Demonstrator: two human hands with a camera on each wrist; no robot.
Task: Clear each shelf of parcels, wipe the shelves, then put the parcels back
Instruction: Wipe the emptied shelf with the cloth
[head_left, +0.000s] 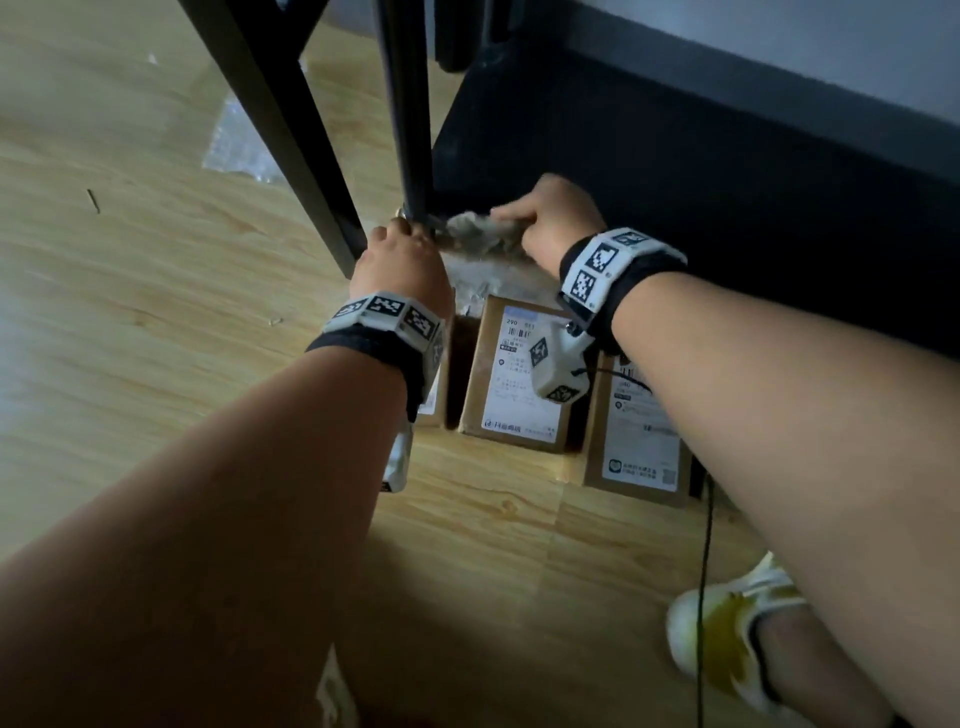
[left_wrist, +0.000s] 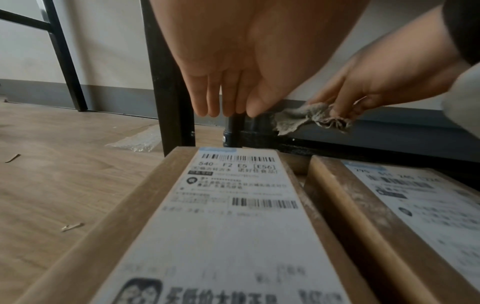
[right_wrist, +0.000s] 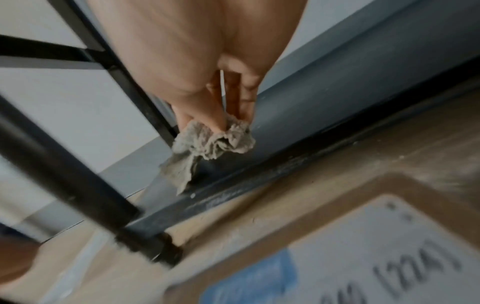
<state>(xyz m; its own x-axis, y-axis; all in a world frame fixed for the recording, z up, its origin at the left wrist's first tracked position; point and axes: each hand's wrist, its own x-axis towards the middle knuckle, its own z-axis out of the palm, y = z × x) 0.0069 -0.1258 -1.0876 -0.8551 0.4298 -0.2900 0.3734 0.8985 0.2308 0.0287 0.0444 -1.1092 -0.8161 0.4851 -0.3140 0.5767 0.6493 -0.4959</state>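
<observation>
So my right hand (head_left: 545, 218) has the grey rag (left_wrist: 309, 118) bunched between thumb and fingertips, mid-frame in the head view, on the corner of the bottom shelf (head_left: 675, 171); it's soft, floppy and light, so I'd say gripping it wadded is best. My left hand (head_left: 402, 260) rests straight-fingered on the black post (head_left: 410, 130). Parcels (head_left: 519, 374) sit on the floor below centre, just beside the shelf edge, so room's tight between post and boxes.

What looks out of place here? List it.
Small debris and a clear plastic wrapper litter the wood floor left of the shelf post. The parcel sides look dusty.
</observation>
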